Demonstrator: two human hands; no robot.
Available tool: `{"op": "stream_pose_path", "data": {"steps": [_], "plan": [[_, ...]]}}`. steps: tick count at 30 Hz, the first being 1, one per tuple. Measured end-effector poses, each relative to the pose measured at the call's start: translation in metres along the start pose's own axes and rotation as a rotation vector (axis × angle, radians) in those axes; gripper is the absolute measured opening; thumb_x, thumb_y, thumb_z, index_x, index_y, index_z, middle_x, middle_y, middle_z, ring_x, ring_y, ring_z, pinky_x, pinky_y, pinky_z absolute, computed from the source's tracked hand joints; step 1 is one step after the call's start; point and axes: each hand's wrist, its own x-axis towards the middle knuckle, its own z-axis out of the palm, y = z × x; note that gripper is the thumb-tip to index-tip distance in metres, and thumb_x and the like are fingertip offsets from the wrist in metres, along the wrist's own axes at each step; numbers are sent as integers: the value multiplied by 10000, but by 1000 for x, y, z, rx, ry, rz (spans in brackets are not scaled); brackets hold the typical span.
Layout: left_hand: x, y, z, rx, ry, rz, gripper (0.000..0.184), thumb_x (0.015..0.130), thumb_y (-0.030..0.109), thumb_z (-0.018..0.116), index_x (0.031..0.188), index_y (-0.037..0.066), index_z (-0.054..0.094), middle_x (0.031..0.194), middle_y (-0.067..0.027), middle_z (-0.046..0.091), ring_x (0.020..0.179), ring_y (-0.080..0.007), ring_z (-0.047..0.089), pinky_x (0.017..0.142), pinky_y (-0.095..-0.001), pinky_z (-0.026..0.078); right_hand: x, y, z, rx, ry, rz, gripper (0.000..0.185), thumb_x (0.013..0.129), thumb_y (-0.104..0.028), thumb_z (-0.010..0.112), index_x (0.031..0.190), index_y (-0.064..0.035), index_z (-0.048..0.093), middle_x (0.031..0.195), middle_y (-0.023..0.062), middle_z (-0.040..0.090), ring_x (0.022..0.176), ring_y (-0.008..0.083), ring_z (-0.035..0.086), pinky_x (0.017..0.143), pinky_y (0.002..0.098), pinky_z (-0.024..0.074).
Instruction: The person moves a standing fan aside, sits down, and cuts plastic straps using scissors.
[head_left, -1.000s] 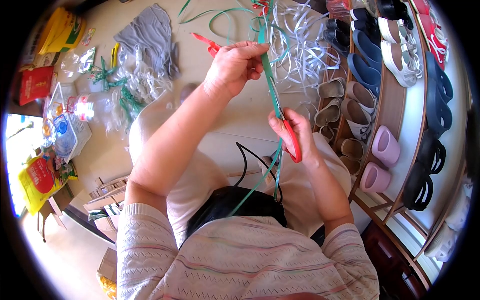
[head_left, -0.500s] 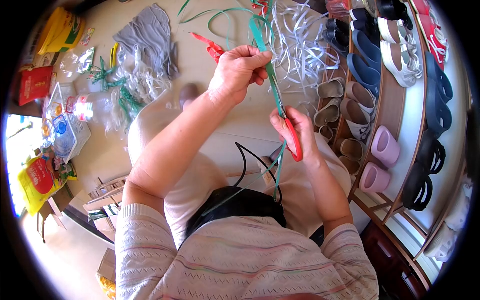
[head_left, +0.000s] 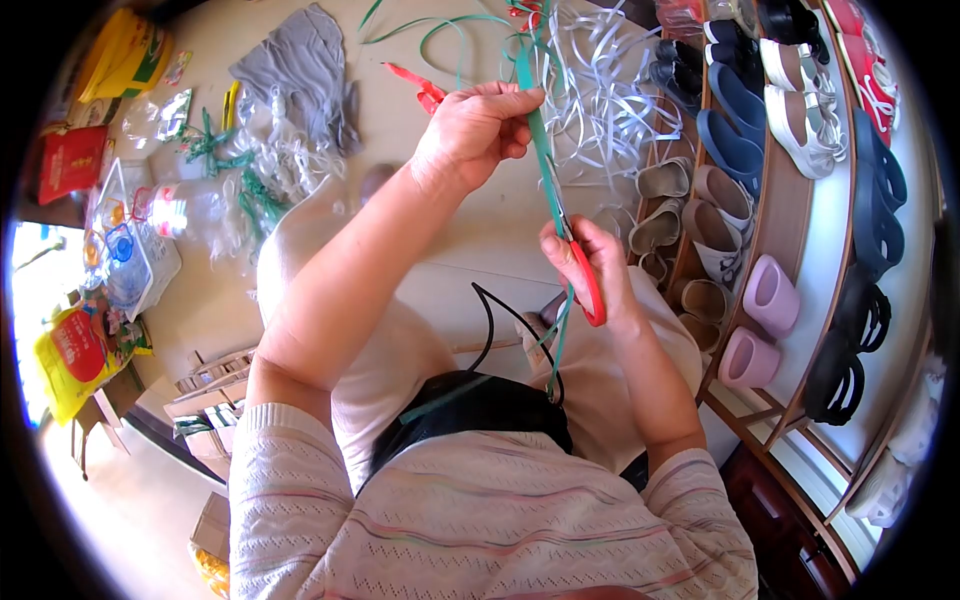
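Note:
My left hand (head_left: 480, 130) is closed, pinching a green strap (head_left: 541, 140) between thumb and forefinger. The strap runs down from it along the blades of a pair of red-handled scissors (head_left: 589, 285). My right hand (head_left: 592, 262) is wrapped around those handles, lower and to the right. Whether the blades are parted is hard to tell. Below the scissors, thin green ends hang over my lap and a black bag (head_left: 470, 405). A red strip (head_left: 418, 86) lies just beyond my left hand.
White straps (head_left: 605, 90) lie tangled on the floor ahead. A rack (head_left: 785, 215) of shoes stands on the right. To the left are a grey cloth (head_left: 300, 75), a plastic bottle (head_left: 190, 212), a white basket (head_left: 158, 260) and a yellow bucket (head_left: 130, 60).
My left hand dipped toward the scissors, then moved back up along the strap. The thin green end over my lap has shifted left and lower. My right hand has barely moved.

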Motion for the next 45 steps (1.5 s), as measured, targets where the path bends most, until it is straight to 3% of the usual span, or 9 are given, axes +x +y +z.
{"op": "stream_pose_path", "data": {"steps": [15,24,30,45], "plan": [[-13,-9,5,86,12,84,145,801,127,649,736,56,541,633,-16,531,498,-110,495,469,-230,396,1,-5,-3,-19,11,19,219,812,-216,658,825,-24,554,636,-53,480,586,32,411,532,179,355],[-10,-4,2,-28,-30,-34,106,806,116,632,777,52,552,643,-4,533,521,-103,501,476,-228,382,-1,-6,-4,-32,-4,24,195,807,-194,662,807,-24,566,625,-47,487,579,31,414,525,183,355],[-5,0,-1,20,-44,73,103,809,105,627,767,56,546,640,-10,537,515,-103,500,476,-225,383,-1,-4,-5,-28,-8,9,187,804,-188,663,822,-28,568,623,-47,487,573,37,416,524,184,356],[-14,-12,7,123,-39,110,110,792,96,649,755,66,550,640,-10,542,514,-102,499,480,-226,400,1,-3,-4,22,22,23,187,806,-182,663,823,-24,564,633,-48,486,577,37,417,531,182,360]]}}
